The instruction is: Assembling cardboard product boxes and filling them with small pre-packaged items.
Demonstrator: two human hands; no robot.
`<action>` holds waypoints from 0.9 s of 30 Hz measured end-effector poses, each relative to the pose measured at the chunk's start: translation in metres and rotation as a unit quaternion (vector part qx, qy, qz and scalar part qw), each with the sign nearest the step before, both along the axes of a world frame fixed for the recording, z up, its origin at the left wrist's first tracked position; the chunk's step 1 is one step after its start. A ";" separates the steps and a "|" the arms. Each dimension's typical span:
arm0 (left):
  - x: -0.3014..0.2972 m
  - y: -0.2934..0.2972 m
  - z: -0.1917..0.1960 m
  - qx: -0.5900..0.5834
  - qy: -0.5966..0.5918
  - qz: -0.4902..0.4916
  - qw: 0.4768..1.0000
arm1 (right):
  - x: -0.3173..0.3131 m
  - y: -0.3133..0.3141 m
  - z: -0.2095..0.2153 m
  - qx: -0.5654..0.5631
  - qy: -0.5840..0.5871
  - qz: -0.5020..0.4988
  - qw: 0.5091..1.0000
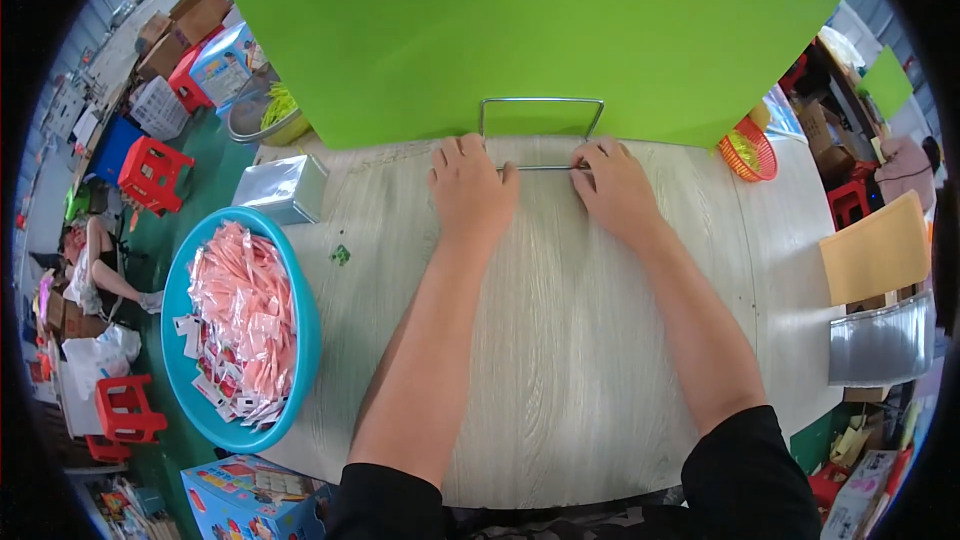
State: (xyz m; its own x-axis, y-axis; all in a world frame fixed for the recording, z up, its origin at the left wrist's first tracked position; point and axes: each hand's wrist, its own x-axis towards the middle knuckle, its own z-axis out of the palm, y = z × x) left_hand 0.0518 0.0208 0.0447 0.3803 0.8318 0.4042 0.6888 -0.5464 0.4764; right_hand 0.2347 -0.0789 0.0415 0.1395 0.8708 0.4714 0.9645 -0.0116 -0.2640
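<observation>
A thin bent metal wire stand [545, 99] is at the far middle of the table, with its upper loop up against the large green board [540, 20]. My left hand [470, 190] is closed at the stand's left side, thumb by the lower bar. At the right end of that bar, the fingers and thumb of my right hand [615, 190] pinch the wire. Both hands rest low near the board's bottom edge, and the wire's ends are partly hidden beneath the fingers.
On the left stands a blue basin [305, 310] full of pink plastic-wrapped packets [240, 285]. Behind it is a silvery box [280, 187]. A red basket [748, 152] sits at the far right of the wood-grain table [570, 360]. Small green scraps [341, 255] lie near the basin.
</observation>
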 end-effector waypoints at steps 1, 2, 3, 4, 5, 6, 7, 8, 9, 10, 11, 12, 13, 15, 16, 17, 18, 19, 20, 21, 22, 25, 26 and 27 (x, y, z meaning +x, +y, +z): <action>0.001 0.001 0.000 -0.023 0.002 0.009 1.000 | 0.002 -0.003 0.001 0.003 0.021 -0.035 0.999; 0.002 0.001 0.000 -0.024 -0.002 0.005 1.000 | 0.003 -0.005 0.003 0.006 0.042 -0.071 0.997; 0.004 0.001 -0.001 -0.005 -0.023 0.008 1.000 | 0.008 -0.007 0.003 0.006 0.038 -0.075 0.996; 0.006 0.001 -0.001 0.014 -0.045 0.012 0.999 | 0.015 -0.007 0.001 0.005 0.084 -0.099 0.991; 0.008 0.003 -0.002 0.014 -0.050 0.007 0.999 | 0.020 -0.007 0.002 0.005 0.129 -0.125 0.984; 0.008 0.005 -0.002 -0.004 -0.086 0.012 0.996 | 0.022 -0.007 0.001 0.007 0.123 -0.129 0.984; 0.008 0.007 -0.002 -0.022 -0.122 0.017 0.992 | 0.025 -0.007 0.000 0.001 0.133 -0.120 0.984; 0.007 0.008 -0.002 -0.021 -0.126 0.019 0.992 | 0.023 -0.003 -0.001 -0.005 0.144 -0.106 0.984; 0.005 0.009 -0.002 -0.017 -0.134 0.017 0.991 | 0.021 -0.001 -0.001 -0.005 0.139 -0.101 0.985; 0.002 0.010 -0.002 -0.012 -0.143 0.018 0.990 | 0.017 -0.001 -0.001 -0.010 0.184 -0.079 0.980; 0.000 0.011 -0.005 -0.011 -0.150 0.033 0.988 | 0.014 0.000 -0.001 -0.018 0.226 -0.051 0.973; 0.001 0.011 -0.007 -0.018 -0.129 0.007 0.991 | 0.012 0.003 -0.003 -0.023 0.219 -0.028 0.975; 0.000 0.012 -0.008 -0.025 -0.108 -0.017 0.994 | 0.013 0.003 -0.005 -0.024 0.265 -0.033 0.963; 0.011 0.007 -0.004 -0.040 -0.113 -0.030 0.992 | 0.033 -0.003 -0.011 -0.021 0.323 -0.029 0.946; 0.018 0.004 -0.001 -0.053 -0.127 -0.035 0.990 | 0.046 -0.008 -0.013 -0.015 0.338 -0.023 0.941; 0.017 0.004 0.001 -0.064 -0.137 -0.036 0.988 | 0.042 -0.008 -0.008 -0.027 0.338 -0.041 0.940; 0.012 0.004 0.000 -0.063 -0.145 -0.007 0.987 | 0.032 -0.007 -0.004 -0.040 0.340 -0.057 0.938; 0.009 0.005 -0.001 -0.062 -0.149 -0.006 0.987 | 0.022 -0.005 0.001 -0.051 0.334 -0.071 0.938; 0.004 0.006 -0.003 -0.060 -0.152 -0.006 0.987 | 0.013 -0.002 0.003 -0.061 0.328 -0.085 0.939; 0.002 0.006 -0.004 -0.060 -0.167 0.014 0.984 | 0.009 0.000 0.006 -0.069 0.313 -0.067 0.945; 0.000 0.007 -0.006 -0.062 -0.164 0.013 0.984 | 0.007 0.003 0.006 -0.066 0.325 -0.076 0.940; 0.004 0.004 -0.007 -0.066 -0.180 0.007 0.981 | 0.023 0.002 0.000 -0.048 0.296 -0.102 0.949; 0.010 0.005 -0.005 -0.072 -0.175 0.000 0.982 | 0.029 0.001 0.000 -0.041 0.287 -0.092 0.953; 0.011 0.006 -0.006 -0.070 -0.192 0.015 0.979 | 0.027 0.001 -0.003 -0.037 0.284 -0.078 0.955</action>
State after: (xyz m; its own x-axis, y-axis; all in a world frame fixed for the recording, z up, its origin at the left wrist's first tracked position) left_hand 0.0628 0.0265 0.0388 0.1968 0.8980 0.3936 0.4592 -0.4391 0.7722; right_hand 0.2613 -0.0780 0.0384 0.4856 0.8465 0.2183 0.6503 -0.1829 -0.7373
